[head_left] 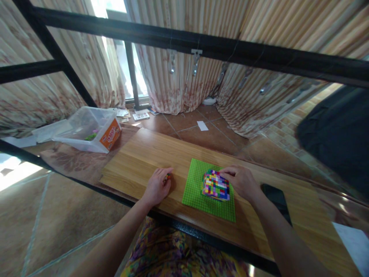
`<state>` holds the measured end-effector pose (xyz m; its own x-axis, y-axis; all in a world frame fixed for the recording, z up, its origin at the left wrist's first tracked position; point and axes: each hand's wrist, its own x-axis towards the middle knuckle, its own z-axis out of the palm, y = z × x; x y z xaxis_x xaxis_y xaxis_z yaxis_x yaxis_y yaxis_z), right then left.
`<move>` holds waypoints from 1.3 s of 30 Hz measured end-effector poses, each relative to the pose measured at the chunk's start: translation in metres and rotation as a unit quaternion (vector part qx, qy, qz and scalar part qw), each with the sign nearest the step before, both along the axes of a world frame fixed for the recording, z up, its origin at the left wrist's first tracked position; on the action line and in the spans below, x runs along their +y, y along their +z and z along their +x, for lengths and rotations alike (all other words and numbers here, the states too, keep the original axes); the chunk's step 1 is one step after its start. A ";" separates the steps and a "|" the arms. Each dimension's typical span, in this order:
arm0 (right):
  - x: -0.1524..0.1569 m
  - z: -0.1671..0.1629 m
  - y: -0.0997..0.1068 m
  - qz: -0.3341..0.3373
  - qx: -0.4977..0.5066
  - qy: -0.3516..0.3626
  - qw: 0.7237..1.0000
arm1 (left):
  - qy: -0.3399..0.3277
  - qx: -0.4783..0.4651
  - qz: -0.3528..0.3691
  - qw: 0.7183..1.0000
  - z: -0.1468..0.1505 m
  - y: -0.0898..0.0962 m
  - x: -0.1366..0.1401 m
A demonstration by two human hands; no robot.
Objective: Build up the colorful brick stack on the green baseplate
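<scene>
The multicoloured brick block [216, 186] on the green baseplate [198, 192] is pinched at its two o'clock corner by the right hand [241, 181]; small bricks [167, 177] are enclosed by the left hand's [157, 186] curled fingers, at nine o'clock on the tabletop [138, 161].

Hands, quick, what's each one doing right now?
Left hand: curled shut on small bricks, resting on the wooden board.
Right hand: fingertips on the multicoloured brick block; grip cannot be told.

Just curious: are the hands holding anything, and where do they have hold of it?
Left hand closes on small coloured bricks at its fingertips. Right hand touches the multicoloured block's far corner.
</scene>
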<state>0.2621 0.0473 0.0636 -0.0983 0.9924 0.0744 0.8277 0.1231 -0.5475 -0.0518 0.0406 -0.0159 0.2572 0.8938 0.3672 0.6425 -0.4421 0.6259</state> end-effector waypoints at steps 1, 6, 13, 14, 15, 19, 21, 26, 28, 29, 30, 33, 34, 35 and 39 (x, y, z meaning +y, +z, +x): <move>0.000 -0.001 0.000 -0.001 0.001 -0.005 1.000 | 0.000 -0.001 0.000 1.000 0.000 0.000 0.000; -0.005 -0.001 -0.004 -0.011 0.054 -0.047 0.997 | 0.001 -0.002 0.002 1.000 -0.001 -0.001 0.000; -0.012 0.015 -0.016 -0.024 0.359 -0.189 0.913 | 0.005 0.005 0.009 1.000 -0.001 -0.003 0.002; -0.014 0.016 -0.016 -0.039 0.393 -0.190 0.899 | 0.006 0.006 0.009 1.000 -0.001 -0.003 0.002; -0.015 0.016 -0.016 -0.054 0.418 -0.188 0.887 | 0.006 0.008 0.009 1.000 -0.001 -0.003 0.002; -0.019 0.014 -0.017 -0.084 0.455 -0.160 0.872 | 0.000 0.012 0.014 1.000 -0.002 -0.001 0.002; -0.020 0.013 -0.018 -0.081 0.452 -0.152 0.875 | 0.001 0.008 0.015 1.000 -0.002 -0.001 0.002; -0.019 0.011 -0.021 -0.050 0.377 -0.148 0.913 | 0.006 0.006 0.011 1.000 -0.002 -0.002 0.002; -0.019 0.010 -0.021 -0.018 0.300 -0.140 0.943 | 0.006 0.008 0.009 1.000 -0.001 -0.003 0.002; -0.019 0.009 -0.020 -0.002 0.259 -0.133 0.957 | 0.006 0.008 0.008 1.000 -0.001 -0.003 0.002; -0.019 0.008 -0.019 0.010 0.220 -0.124 0.968 | 0.006 0.007 0.008 1.000 -0.001 -0.003 0.002; -0.018 0.005 -0.014 0.032 0.123 -0.096 0.987 | 0.004 0.006 0.005 1.000 -0.001 -0.002 0.002; -0.018 0.004 -0.013 0.035 0.099 -0.087 0.991 | 0.002 0.006 0.005 1.000 -0.001 -0.002 0.002; -0.017 0.003 -0.012 0.034 0.081 -0.078 0.993 | 0.001 0.005 0.004 1.000 -0.001 -0.002 0.002; -0.015 0.000 -0.009 0.026 0.046 -0.052 0.997 | 0.001 0.006 0.004 1.000 -0.002 -0.001 0.001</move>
